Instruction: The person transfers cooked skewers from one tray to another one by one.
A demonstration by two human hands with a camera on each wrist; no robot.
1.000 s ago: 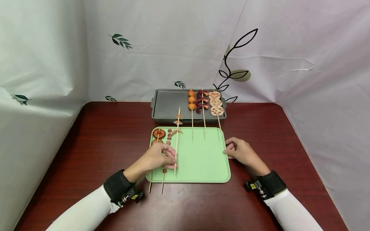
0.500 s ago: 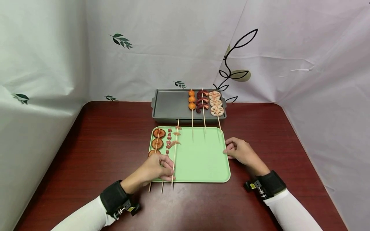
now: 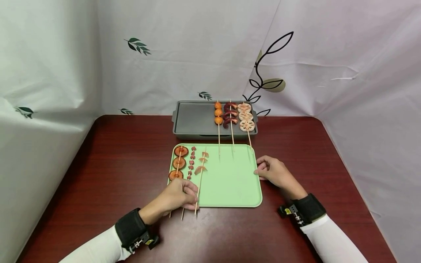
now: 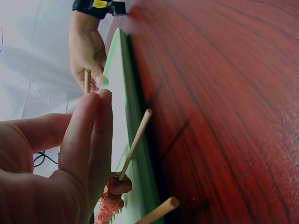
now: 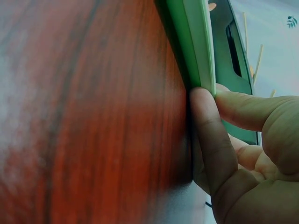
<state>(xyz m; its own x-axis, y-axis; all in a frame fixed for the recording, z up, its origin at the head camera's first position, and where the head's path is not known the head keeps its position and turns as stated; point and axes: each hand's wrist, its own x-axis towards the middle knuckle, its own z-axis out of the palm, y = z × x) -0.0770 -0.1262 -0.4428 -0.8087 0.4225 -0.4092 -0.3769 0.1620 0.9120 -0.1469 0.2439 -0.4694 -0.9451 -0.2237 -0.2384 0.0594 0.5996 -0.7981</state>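
My left hand [image 3: 179, 195] pinches the lower stick of a skewer with curved pinkish-orange pieces [image 3: 200, 169]. That skewer lies over the left half of the light green tray [image 3: 230, 179], its stick end jutting past the front rim. In the left wrist view the stick end [image 4: 87, 80] shows above the fingertips. Just left of it are a skewer of small red meat chunks [image 3: 191, 162] and a skewer of round brown mushroom slices [image 3: 179, 163], their lower sticks partly behind the hand. My right hand [image 3: 274, 171] grips the tray's right rim [image 5: 198, 46] between thumb and fingers.
Behind the tray stands a dark grey grill pan [image 3: 194, 118]. On its right side lie skewers of orange balls [image 3: 218, 113], dark red octopus tentacles [image 3: 230, 114] and lotus root slices [image 3: 246, 117], their sticks reaching over the tray. A white cloth [image 3: 210, 47] hangs behind the table.
The left hand has brought its skewer down and toward the front, from near the pan onto the tray beside the meat skewer. My right hand has stayed at the rim.
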